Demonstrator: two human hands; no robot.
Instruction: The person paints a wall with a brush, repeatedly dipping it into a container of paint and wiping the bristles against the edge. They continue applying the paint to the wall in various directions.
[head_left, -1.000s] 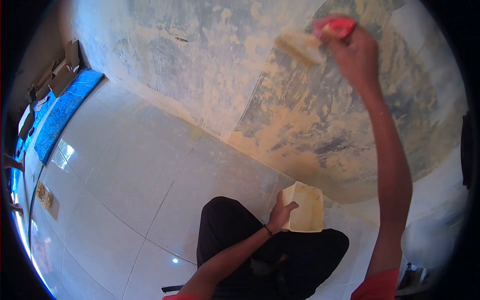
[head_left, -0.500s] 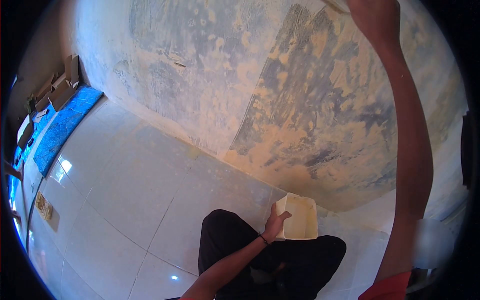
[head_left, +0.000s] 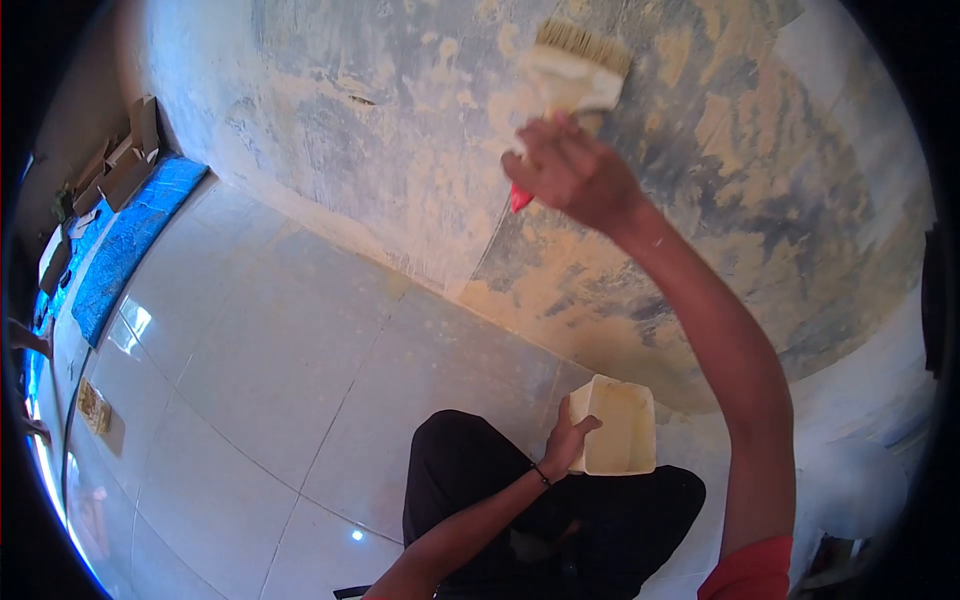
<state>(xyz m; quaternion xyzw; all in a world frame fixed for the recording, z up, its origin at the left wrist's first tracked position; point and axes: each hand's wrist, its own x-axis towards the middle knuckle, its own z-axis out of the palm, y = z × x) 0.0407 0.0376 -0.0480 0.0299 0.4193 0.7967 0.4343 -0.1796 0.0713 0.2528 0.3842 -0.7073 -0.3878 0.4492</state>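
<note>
My right hand [head_left: 575, 172] is closed round the red handle of a wide brush [head_left: 578, 68], its bristles pointing up near the patchy wall [head_left: 400, 130]. With my left hand [head_left: 570, 440] I grip the left side of a cream square container [head_left: 628, 430], thumb over its rim. The container is at my black-clad knees, and pale material coats its inside. Whether the bristles touch the wall cannot be made out.
Blue sheeting [head_left: 135, 240] with cardboard boxes [head_left: 128, 160] lies at the far left. A small yellowish block [head_left: 94, 407] sits on the tiled floor [head_left: 260, 350]. Parts of another person [head_left: 28, 340] show at the left edge.
My right hand has moved down and left from the top right, bringing the brush into full view. My left hand and the container appear slightly further right.
</note>
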